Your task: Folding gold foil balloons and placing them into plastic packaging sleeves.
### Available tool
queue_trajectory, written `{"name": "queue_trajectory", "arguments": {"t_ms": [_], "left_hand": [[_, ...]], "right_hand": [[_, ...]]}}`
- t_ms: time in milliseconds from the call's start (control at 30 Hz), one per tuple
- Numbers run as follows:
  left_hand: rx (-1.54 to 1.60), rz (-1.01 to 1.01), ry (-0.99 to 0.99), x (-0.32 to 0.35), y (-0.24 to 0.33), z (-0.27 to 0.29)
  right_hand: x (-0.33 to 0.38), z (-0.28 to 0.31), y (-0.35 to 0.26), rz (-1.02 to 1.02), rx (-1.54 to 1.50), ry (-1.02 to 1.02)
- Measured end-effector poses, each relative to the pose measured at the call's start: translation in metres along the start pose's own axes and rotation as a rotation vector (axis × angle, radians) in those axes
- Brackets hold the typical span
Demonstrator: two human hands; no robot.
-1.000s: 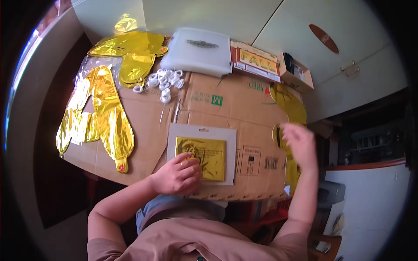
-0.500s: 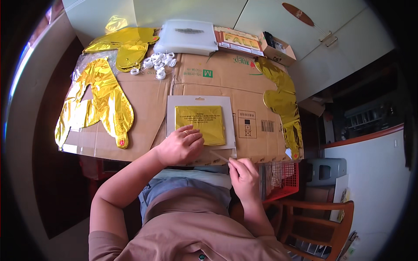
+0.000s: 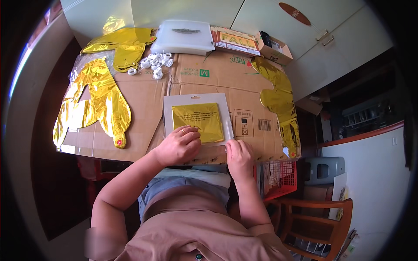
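Observation:
A flat package lies near the front edge of the cardboard, a folded gold foil balloon (image 3: 204, 122) in front of a pale backing card (image 3: 222, 101) with a hanging slot. My left hand (image 3: 180, 145) rests on its lower left part, fingers curled and closed; what they pinch, if anything, is hidden. At the lower right corner, my right hand (image 3: 240, 157) is closed with thumb and fingertips together on the package's edge. Flat gold foil balloons lie on either side: one at left (image 3: 102, 104), another at right (image 3: 278, 100).
Coiled white ribbons (image 3: 156, 63) sit at the back beside more gold foil (image 3: 128, 48). Along the back stand a stack of clear packets (image 3: 180, 41), printed boxes (image 3: 235, 41) and a small open carton (image 3: 274, 48). Below right are a red basket (image 3: 287, 178) and a wooden chair (image 3: 313, 213).
My right hand has moved up and slightly left, from holding a thin strip below the package to its lower right corner. The strip no longer shows. My left hand stays on the package.

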State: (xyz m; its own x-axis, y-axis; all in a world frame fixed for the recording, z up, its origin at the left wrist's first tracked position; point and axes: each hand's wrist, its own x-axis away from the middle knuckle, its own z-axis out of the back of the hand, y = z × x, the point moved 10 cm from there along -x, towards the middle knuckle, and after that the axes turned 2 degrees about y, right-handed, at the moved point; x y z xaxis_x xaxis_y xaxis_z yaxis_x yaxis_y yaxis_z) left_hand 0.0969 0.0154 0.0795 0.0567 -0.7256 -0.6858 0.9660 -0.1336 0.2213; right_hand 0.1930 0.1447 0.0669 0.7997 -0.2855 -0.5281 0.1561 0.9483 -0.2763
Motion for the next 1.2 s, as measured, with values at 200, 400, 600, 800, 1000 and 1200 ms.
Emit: {"name": "queue_trajectory", "arguments": {"t_ms": [200, 400, 600, 800, 1000, 1200], "left_hand": [[0.025, 0.004, 0.006, 0.002, -0.002, 0.0], [0.025, 0.014, -0.029, 0.0, -0.003, 0.0], [0.112, 0.068, -0.053, 0.001, -0.009, -0.003], [0.289, 0.253, -0.21, 0.007, -0.025, -0.003], [0.355, 0.296, -0.299, 0.009, -0.03, -0.007], [0.37, 0.337, -0.232, 0.018, -0.032, -0.01]], "right_hand": [[-0.008, 0.013, 0.004, 0.032, 0.017, -0.097], [-0.016, 0.001, 0.004, 0.127, 0.064, -0.023], [-0.009, 0.012, 0.015, 0.019, 0.083, 0.021], [0.029, 0.025, 0.048, -0.296, -0.335, -0.203], [0.021, 0.028, 0.008, 0.013, -0.255, -0.164], [0.029, 0.026, -0.001, 0.1, -0.157, -0.098]]}}
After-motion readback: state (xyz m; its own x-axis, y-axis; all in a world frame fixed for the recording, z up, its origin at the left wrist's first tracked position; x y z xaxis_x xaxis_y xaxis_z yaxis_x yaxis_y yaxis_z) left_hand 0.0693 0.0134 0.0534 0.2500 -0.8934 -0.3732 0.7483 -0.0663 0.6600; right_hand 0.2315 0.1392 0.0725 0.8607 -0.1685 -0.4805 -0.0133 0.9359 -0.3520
